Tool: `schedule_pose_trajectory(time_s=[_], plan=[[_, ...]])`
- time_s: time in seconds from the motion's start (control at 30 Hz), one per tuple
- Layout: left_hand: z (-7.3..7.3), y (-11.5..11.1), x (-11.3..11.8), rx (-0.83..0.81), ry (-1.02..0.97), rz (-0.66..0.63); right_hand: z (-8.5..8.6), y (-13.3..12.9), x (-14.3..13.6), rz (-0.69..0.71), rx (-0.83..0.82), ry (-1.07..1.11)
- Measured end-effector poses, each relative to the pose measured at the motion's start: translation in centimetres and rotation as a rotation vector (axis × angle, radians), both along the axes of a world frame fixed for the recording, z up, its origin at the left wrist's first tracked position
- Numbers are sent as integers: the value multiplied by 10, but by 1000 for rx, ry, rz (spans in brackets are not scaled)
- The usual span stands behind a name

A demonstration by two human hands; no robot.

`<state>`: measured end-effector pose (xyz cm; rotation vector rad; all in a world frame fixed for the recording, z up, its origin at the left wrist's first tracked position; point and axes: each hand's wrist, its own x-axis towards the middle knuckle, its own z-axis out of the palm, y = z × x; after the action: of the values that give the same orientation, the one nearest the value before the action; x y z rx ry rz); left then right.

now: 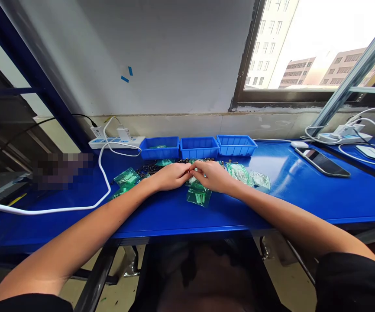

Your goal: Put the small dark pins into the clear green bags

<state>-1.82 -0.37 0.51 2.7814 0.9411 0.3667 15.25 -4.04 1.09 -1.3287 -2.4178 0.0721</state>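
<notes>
The left hand (171, 175) and right hand (211, 175) meet fingertip to fingertip at mid-frame on the blue counter (304, 195), fingers curled over a small green packet (198, 195); whether either grips it cannot be told. Loose packets (127, 177) and small dark parts (147, 169) crowd close, so a careless sweep could scatter them.
</notes>
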Motion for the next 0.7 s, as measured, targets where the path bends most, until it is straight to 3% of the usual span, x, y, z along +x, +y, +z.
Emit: schedule_pose_trajectory(time_s=[0.1,0.33,0.7], plan=[[1,-1,1,-2,17,4,0,0,0,7,7,24],[5,-6,5,20,103,160,-4,4,1,-42,82,48],[4,-4,3,6,25,112,-1,1,2,-56,79,73]])
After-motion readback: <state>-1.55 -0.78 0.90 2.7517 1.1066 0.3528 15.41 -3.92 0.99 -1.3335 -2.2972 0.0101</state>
